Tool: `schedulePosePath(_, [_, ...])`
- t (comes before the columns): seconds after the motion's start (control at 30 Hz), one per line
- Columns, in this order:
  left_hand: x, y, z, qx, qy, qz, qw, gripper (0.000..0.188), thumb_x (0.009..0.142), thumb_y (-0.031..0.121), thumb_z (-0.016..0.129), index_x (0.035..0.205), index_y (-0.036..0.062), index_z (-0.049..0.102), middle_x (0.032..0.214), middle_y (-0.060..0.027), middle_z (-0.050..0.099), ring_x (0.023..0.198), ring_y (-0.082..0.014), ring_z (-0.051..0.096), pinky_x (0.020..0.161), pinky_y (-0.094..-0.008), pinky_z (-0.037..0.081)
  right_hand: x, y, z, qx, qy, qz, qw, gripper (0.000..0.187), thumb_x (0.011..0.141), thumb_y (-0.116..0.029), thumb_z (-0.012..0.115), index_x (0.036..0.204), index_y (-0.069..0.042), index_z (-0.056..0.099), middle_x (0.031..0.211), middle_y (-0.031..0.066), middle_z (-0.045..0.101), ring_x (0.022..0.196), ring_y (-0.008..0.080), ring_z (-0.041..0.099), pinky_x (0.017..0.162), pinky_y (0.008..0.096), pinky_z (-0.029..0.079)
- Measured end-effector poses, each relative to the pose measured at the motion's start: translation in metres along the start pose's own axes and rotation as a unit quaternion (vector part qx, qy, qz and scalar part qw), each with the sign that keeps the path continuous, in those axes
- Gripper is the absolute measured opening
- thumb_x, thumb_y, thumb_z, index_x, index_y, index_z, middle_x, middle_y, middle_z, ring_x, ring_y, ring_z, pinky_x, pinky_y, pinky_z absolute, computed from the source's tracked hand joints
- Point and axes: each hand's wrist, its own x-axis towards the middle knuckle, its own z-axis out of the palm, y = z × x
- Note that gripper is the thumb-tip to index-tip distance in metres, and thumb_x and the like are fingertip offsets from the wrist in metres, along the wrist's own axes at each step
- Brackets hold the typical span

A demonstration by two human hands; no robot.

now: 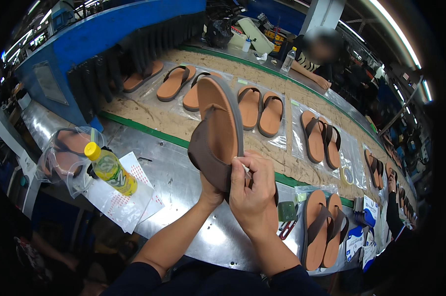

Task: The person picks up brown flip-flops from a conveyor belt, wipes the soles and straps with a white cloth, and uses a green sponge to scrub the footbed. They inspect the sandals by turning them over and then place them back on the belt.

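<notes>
In front of me a brown flip-flop sandal (pixel 215 133) with a tan footbed and dark sole is held upright, toe end up. My left hand (pixel 211 190) grips it from below, its fingers mostly hidden behind the strap. My right hand (pixel 253 190) is closed at the sandal's strap edge, thumb and fingers pinching a small white thing (pixel 245 166) whose kind I cannot make out. Partly hidden behind my right hand lies another sandal (pixel 272 212). To the right, a pair of similar sandals (pixel 315 229) rests on the metal table (pixel 183 227).
Beyond the table runs a conveyor belt (pixel 149 111) carrying pairs of sandals (pixel 250 106) on clear bags. At left stand a yellow-capped bottle (pixel 113 170), papers (pixel 129 209) and bagged sandals (pixel 67 153). Tags (pixel 356 241) lie right. A person (pixel 309 74) sits across.
</notes>
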Motion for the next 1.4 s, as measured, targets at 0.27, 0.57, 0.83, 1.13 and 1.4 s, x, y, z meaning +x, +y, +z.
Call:
schedulePosePath(0.27, [-0.004, -0.007, 0.0, 0.011, -0.024, -0.018, 0.999, 0.049, 0.094, 0.031, 0.066, 0.13, 0.0034, 0.05, 0.121, -0.0072, 0.06, 0.106, -0.0146, 0.062, 0.09, -0.0298, 0.054, -0.004, 0.005, -0.01, -0.019, -0.025, -0.009, 0.999, 0.007, 0.089, -0.002, 0.066, 0.093, 0.002, 0.061, 0.087, 0.0129, 0.06, 0.073, 0.0226, 0.057, 0.067, 0.0317, 0.047])
schedulePosePath(0.57, [-0.005, -0.002, 0.004, 0.034, -0.058, -0.033, 0.997, 0.061, 0.089, 0.036, 0.07, 0.133, 0.0019, 0.045, 0.125, -0.0077, 0.058, 0.109, -0.0139, 0.062, 0.092, -0.0297, 0.056, 0.053, 0.011, -0.014, 0.053, 0.016, 0.134, 0.99, 0.009, 0.093, -0.011, 0.065, 0.092, -0.002, 0.062, 0.086, 0.0068, 0.062, 0.072, 0.0146, 0.058, 0.064, 0.0292, 0.047])
schedulePosePath(0.83, [-0.006, -0.002, -0.004, -0.054, -0.056, -0.07, 0.994, 0.072, 0.083, 0.049, 0.072, 0.131, 0.0026, 0.046, 0.119, -0.0079, 0.06, 0.105, -0.0148, 0.064, 0.089, -0.0298, 0.058, 0.02, 0.032, -0.042, 0.374, -0.021, 0.334, 0.865, 0.017, 0.096, -0.011, 0.062, 0.089, -0.006, 0.048, 0.096, 0.0066, 0.062, 0.087, 0.0096, 0.058, 0.075, 0.023, 0.046])
schedulePosePath(1.13, [-0.002, 0.003, 0.007, -0.083, -0.045, -0.088, 0.992, 0.062, 0.084, 0.038, 0.075, 0.129, 0.0031, 0.049, 0.116, -0.0058, 0.06, 0.102, -0.0134, 0.062, 0.09, -0.0313, 0.054, -0.003, -0.008, -0.023, 0.059, -0.089, 0.077, 0.991, 0.01, 0.086, -0.005, 0.071, 0.09, 0.0, 0.064, 0.086, 0.0104, 0.061, 0.092, 0.0266, 0.06, 0.085, 0.0357, 0.047])
schedulePosePath(1.4, [0.002, -0.022, -0.009, 0.0, 0.032, -0.032, 0.999, 0.046, 0.088, 0.025, 0.072, 0.125, 0.0033, 0.054, 0.119, -0.0068, 0.061, 0.105, -0.0147, 0.061, 0.089, -0.0308, 0.053, 0.012, -0.005, -0.007, -0.019, 0.017, 0.038, 0.999, 0.016, 0.078, -0.006, 0.078, 0.091, -0.001, 0.072, 0.081, 0.0074, 0.06, 0.083, 0.0284, 0.056, 0.075, 0.0369, 0.046])
